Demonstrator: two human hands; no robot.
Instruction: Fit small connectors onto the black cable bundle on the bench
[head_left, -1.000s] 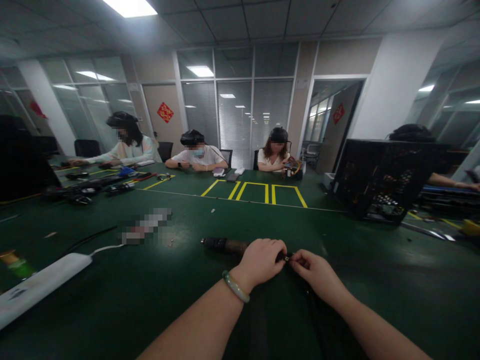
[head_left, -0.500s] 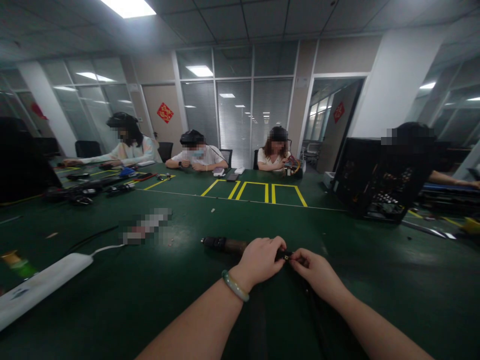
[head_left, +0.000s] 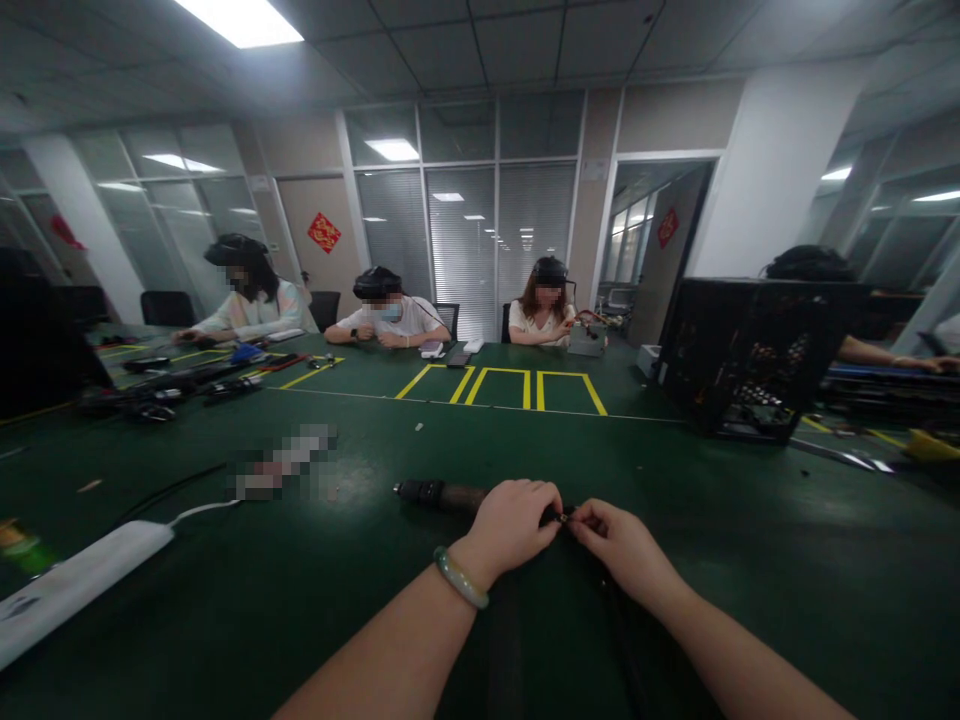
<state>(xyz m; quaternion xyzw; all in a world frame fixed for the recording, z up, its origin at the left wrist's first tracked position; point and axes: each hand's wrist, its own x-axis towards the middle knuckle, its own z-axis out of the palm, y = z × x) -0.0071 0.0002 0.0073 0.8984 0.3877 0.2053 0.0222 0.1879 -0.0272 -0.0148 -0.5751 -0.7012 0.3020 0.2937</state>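
A dark cylindrical tool that looks like an electric screwdriver (head_left: 459, 497) lies on the green table, its narrow tip toward the left. My left hand (head_left: 517, 520) is closed around its rear end. Just to the right, my right hand (head_left: 611, 535) pinches a small end of a dark cable against the back of the tool. A small brassy part (head_left: 563, 518) shows between my fingertips. From under my right hand, the dark cable (head_left: 619, 630) runs down toward me. My fingers hide most of the joint, so I cannot tell whether cable and tool are connected.
A white power strip (head_left: 90, 580) lies at the left, beside a green and brass object (head_left: 24, 545). Dark tools and cables (head_left: 172, 385) lie farther back. A black computer case (head_left: 739, 360) stands at the right. Several people sit around the table, one handling a grey box (head_left: 587, 338).
The view has shifted slightly, moving everything a little left. Both my hands keep their grip at the tool's rear end. Across the table, the grey box has turned in a person's hands.
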